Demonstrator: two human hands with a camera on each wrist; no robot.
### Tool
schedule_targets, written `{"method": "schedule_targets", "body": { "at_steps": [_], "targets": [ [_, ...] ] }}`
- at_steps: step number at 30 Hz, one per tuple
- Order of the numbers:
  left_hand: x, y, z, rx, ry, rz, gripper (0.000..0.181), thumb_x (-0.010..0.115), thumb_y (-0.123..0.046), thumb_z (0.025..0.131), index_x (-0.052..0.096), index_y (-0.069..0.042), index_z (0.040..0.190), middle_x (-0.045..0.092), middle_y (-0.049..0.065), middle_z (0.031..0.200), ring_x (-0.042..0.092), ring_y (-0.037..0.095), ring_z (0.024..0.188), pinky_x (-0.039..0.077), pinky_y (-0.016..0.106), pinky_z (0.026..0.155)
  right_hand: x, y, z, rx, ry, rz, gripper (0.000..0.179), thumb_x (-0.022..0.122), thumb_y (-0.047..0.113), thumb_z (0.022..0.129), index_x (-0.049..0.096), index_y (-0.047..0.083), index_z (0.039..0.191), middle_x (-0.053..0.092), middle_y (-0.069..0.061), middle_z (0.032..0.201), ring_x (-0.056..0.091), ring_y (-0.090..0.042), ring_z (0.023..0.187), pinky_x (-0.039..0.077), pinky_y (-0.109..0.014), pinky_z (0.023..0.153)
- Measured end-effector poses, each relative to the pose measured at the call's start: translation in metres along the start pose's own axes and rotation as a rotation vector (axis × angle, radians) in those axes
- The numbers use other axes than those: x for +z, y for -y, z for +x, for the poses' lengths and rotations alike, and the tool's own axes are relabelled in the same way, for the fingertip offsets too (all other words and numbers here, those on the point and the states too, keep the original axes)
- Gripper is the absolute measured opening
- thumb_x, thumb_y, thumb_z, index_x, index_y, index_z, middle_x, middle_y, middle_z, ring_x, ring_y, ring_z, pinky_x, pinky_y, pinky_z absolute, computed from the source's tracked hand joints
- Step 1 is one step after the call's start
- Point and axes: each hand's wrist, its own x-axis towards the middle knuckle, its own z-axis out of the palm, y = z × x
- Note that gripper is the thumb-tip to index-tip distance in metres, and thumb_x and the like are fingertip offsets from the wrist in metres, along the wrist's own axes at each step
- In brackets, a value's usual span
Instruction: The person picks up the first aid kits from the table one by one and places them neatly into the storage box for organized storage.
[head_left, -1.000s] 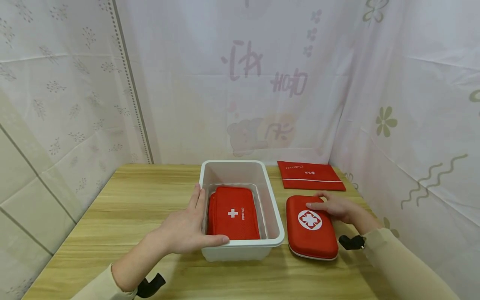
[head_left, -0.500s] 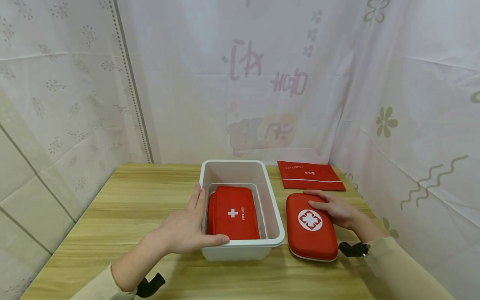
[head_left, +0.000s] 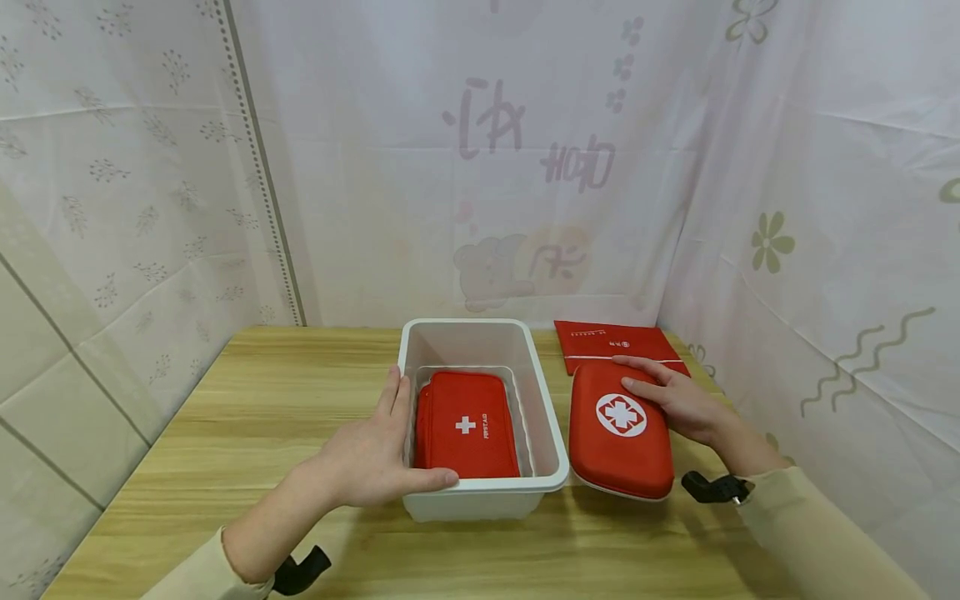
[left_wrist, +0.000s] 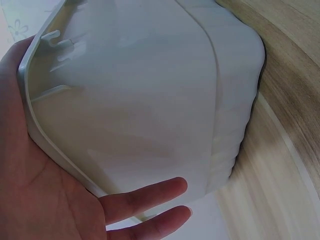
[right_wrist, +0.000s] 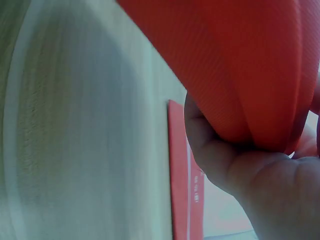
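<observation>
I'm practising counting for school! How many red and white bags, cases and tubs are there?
Red: 3 (red rounded fabric-covered case, red soft cloth first-aid pouch, red flat rectangular pouch)
White: 1 (white rectangular plastic tub)
Total: 4, though I can't tell whether another lies beneath the first-aid pouch

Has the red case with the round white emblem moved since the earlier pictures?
Yes, upward: in the head view, the red case now overlaps the near edge of the flat red pouch, previously uncovered.
</observation>
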Motion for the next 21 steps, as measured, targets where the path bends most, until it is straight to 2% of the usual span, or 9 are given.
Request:
{"method": "schedule_targets", "body": {
  "at_steps": [10, 21],
  "targets": [
    [0.000, 0.001, 0.000, -0.003, 0.005, 0.004, 0.154, 0.067, -0.096, 0.077, 0.001, 0.003, 0.175, -0.005, 0.022, 0.185, 0.072, 0.024, 0.075, 0.062, 0.047, 0.079, -0.004, 0.017, -0.011, -0.038, -0.018, -0.017, 0.052, 0.058, 0.031, 0.116, 0.044, 0.035, 0.166, 0.066, -0.002, 0.126, 0.076, -0.017, 0.100, 0.066, -0.037, 0.087],
    [0.000, 0.000, 0.001, -0.001, 0.001, 0.004, 0.150, 0.072, -0.089, 0.080, 0.002, 0.002, 0.175, -0.005, 0.022, 0.185, 0.072, 0.024, 0.075, 0.061, 0.045, 0.074, -0.005, 0.039, -0.019, -0.055, -0.008, -0.045, 0.049, 0.054, 0.030, 0.117, 0.041, 0.032, 0.165, 0.068, -0.002, 0.124, 0.077, -0.016, 0.098, 0.067, -0.038, 0.085]
  ]
}}
